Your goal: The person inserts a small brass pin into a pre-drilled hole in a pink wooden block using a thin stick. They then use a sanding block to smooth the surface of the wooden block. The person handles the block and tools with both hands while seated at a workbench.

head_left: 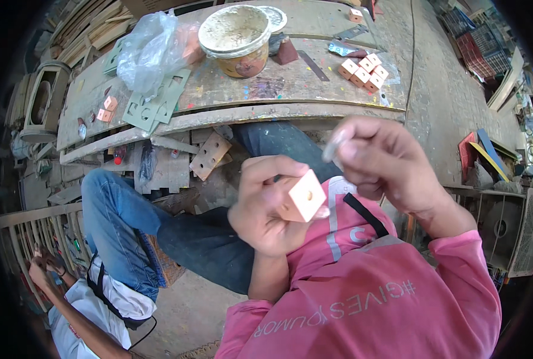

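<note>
In front of my chest, my left hand (263,218) is closed around a pale orange wooden cube (308,196). A round hole shows in the cube's facing side. Up and to the right, apart from the cube, my right hand (383,163) is closed in a pinch on a small greyish-white piece (332,148). Motion blurs that piece, so its kind is unclear. Similar cubes sit in a group (364,73) on the right part of the workbench (242,96), and a few more cubes (106,110) lie at its left.
A plaster-crusted bucket (235,45) stands on the bench beside a clear plastic bag (148,54) and green cut-out sheets (153,107). A tube (345,49) and a flat metal strip (313,65) lie farther right. Another person (93,293) sits at the left, hands near a slatted wooden rail (51,224).
</note>
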`<state>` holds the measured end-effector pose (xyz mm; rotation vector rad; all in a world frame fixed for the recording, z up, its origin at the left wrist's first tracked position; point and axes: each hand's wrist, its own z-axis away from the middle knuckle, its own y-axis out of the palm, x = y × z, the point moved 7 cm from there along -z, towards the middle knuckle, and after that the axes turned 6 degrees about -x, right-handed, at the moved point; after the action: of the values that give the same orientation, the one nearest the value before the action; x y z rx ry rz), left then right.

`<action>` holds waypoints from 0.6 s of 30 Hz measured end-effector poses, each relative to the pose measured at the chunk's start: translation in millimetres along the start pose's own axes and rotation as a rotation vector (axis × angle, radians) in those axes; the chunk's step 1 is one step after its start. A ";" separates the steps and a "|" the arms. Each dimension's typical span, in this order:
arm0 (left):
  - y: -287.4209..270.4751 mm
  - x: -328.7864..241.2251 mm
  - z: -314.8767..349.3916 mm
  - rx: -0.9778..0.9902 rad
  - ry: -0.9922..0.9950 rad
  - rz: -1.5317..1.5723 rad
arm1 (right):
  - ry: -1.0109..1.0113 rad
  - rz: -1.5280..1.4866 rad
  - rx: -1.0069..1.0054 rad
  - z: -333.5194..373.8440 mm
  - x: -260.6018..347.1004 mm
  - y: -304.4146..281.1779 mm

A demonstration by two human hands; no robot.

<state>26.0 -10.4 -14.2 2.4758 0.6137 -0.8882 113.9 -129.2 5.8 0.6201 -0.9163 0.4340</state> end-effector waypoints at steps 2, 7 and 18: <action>3.8 4.0 4.2 0.015 -0.054 0.090 | -0.102 0.003 -0.020 2.0 7.4 -6.2; 4.4 2.4 6.2 0.008 -0.194 0.063 | -0.330 0.124 -0.055 12.3 14.8 0.1; -1.7 -15.4 -3.4 0.025 -0.011 -0.288 | -0.621 0.687 -0.082 29.2 22.5 16.5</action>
<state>16.0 -11.2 -1.9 2.4404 0.9787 -1.0183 99.0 -134.3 43.0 0.3463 -1.7446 0.8331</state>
